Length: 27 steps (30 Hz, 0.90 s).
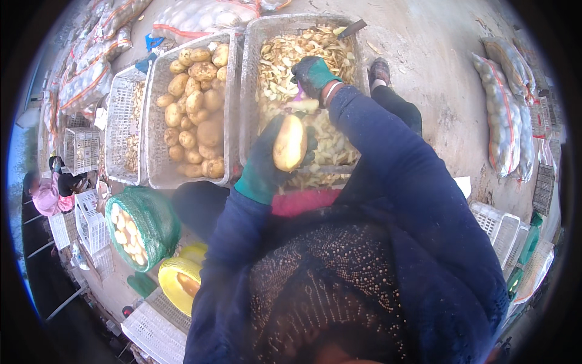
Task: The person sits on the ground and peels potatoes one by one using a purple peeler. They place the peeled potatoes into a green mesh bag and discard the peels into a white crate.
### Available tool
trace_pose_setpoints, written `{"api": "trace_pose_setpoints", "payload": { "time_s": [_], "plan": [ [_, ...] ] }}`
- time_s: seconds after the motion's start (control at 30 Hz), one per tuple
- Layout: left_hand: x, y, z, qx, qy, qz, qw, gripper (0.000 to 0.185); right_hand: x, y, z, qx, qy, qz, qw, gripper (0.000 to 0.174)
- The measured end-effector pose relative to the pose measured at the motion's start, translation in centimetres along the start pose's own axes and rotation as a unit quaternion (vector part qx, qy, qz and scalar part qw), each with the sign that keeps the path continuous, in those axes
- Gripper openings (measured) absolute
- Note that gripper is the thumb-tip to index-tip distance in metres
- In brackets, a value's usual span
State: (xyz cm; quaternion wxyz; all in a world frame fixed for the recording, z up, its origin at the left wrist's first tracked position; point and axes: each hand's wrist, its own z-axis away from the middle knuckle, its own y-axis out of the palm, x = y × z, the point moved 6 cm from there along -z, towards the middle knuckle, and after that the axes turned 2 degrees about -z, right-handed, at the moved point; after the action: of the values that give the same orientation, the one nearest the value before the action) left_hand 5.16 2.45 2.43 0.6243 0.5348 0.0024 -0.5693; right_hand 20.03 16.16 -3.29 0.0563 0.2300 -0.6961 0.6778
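Note:
My left hand (268, 154), in a green and dark work glove, holds a partly peeled potato (290, 143) upright above a crate of peelings (245, 91). My right hand (313, 76), gloved alike, is closed on a tool with a purple part (299, 93), just above the potato; the tool is mostly hidden. A pale peeled piece (303, 106) shows between the hands, blurred. Unpeeled potatoes (194, 102) fill much of the plastic crate (152, 136) on the left. A knife (352, 29) with a dark handle rests at the peelings crate's far right corner.
A green mesh sack (159, 227) of peeled potatoes and a yellow container (170, 277) stand at lower left. Beyond the crates lie full potato sacks (204, 20), with more sacks (498, 113) at right. A person in pink (47, 198) sits at far left among white crates (93, 220).

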Motion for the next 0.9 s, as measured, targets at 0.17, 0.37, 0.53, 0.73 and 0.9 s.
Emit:
{"api": "trace_pose_setpoints", "payload": {
  "time_s": [0.17, 0.37, 0.53, 0.73, 0.9],
  "plan": [
    [0.6, -3.6, -4.4, -0.037, -0.04, 0.191, 0.98, 0.047, -4.8, 0.5, 2.5, -0.2, 0.247, -0.689, 0.651, 0.016],
    [-0.5, -4.2, -6.7, 0.04, 0.129, -0.202, 0.97, 0.04, 4.2, -3.9, 5.2, -0.133, 0.215, -0.824, 0.508, 0.014],
    [-0.7, -4.0, -5.5, -0.026, -0.036, 0.099, 0.994, 0.041, -1.9, 2.5, -1.2, -0.092, 0.169, -0.614, 0.765, 0.011],
    [-1.0, -4.4, -5.3, -0.097, -0.062, 0.17, 0.979, 0.041, -4.9, 3.1, -2.6, -0.17, 0.215, -0.503, 0.82, 0.009],
    [-0.1, -6.2, -7.6, -0.013, -0.069, 0.299, 0.952, 0.04, 1.9, 0.0, 1.8, -0.174, 0.166, -0.838, 0.49, 0.009]
  ]
}}
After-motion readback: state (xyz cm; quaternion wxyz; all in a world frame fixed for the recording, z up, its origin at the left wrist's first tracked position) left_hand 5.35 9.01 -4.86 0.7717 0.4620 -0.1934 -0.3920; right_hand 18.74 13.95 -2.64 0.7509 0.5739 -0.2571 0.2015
